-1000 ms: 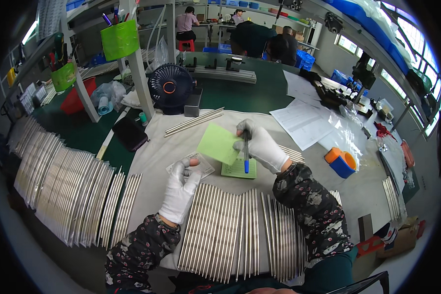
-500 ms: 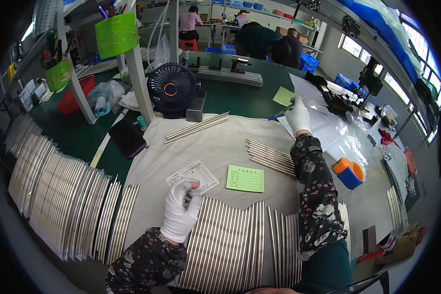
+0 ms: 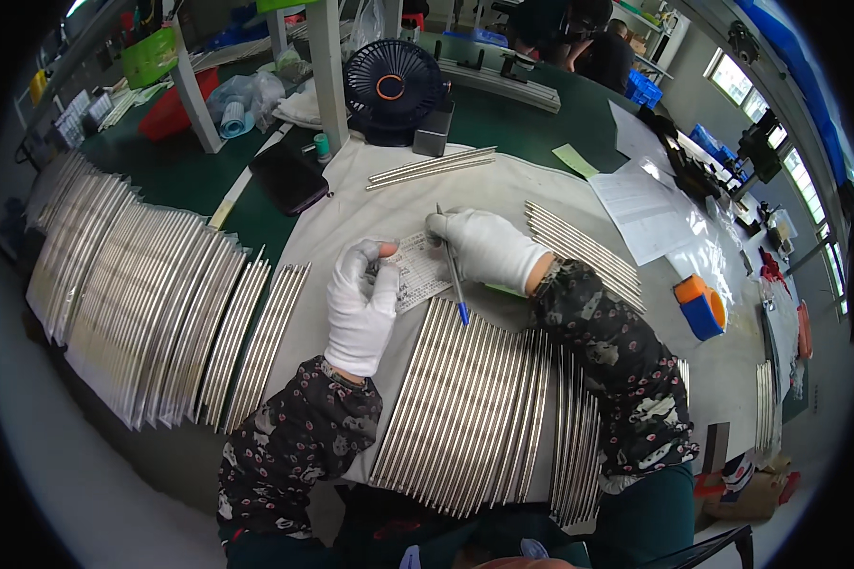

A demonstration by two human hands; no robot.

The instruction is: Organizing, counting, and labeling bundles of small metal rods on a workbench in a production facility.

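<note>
My left hand [image 3: 359,308], in a white glove with a bare fingertip, is curled at the left edge of a printed paper slip [image 3: 421,273]. Its fingers and thumb close on that edge and cover part of the slip. From the right, my gloved right hand [image 3: 489,248] grips a pen [image 3: 454,270] above the slip's right side; the blue end points toward me. Under that hand only a sliver of a green card [image 3: 510,290] shows. Just below both hands lies a wide row of slim metal rods [image 3: 465,408], with a darker-looking group [image 3: 575,441] beside it.
Bagged rods [image 3: 133,294] fill the left side. A phone [image 3: 289,177], a fan [image 3: 392,85] and a few loose rods [image 3: 432,168] lie beyond. More rods [image 3: 584,251] rest to the right, near an orange-and-blue tape roll [image 3: 701,308] and paper sheets [image 3: 631,209]. People sit in the background.
My right hand has come back from the far right with the pen to the slip, covering most of the green card. My left hand has shifted left along the slip. The view has tilted downward.
</note>
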